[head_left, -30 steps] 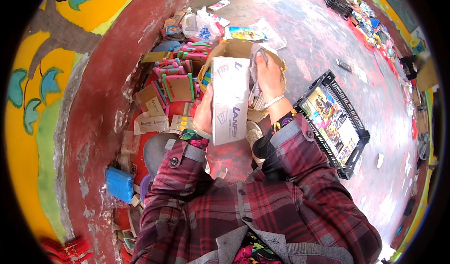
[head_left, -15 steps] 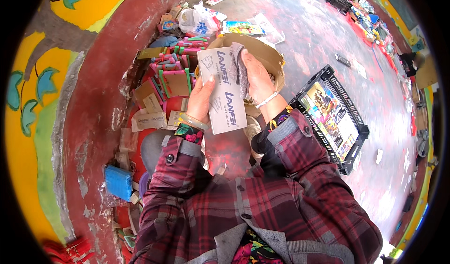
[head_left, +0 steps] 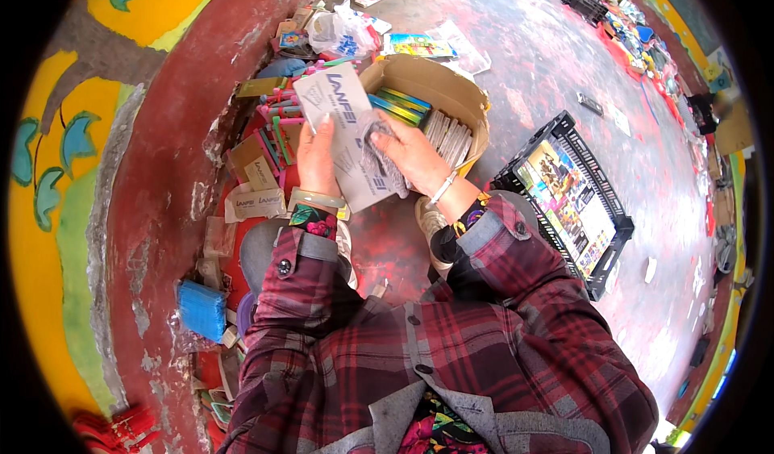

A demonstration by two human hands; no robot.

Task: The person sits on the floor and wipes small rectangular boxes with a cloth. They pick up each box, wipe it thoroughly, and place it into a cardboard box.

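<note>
A flat, pale grey cardboard box [head_left: 333, 103] with dark printing is tilted in front of me. My left hand [head_left: 317, 162] grips its left edge, thumb on top and the other fingers hidden beneath. In my right hand [head_left: 413, 154] is a crumpled grey cloth [head_left: 385, 166], pressed against the box's right side. Just beyond my hands stands an open round-sided carton [head_left: 477, 99]. Inside it lie green, yellow and blue packets [head_left: 403, 106] and a row of thin pale packs [head_left: 448, 138].
Colourful plastic-edged items [head_left: 278, 127] crowd the ledge at left, with a blue package [head_left: 201, 311] nearer me. A white plastic bag [head_left: 339, 33] lies at the back. To the right a black crate [head_left: 601, 268] holds printed sheets. My shoes flank the floor below the box.
The box has shifted left and tilted, with my left hand moving along. My right hand has slid the cloth down and left across its face, uncovering the carton's contents.
</note>
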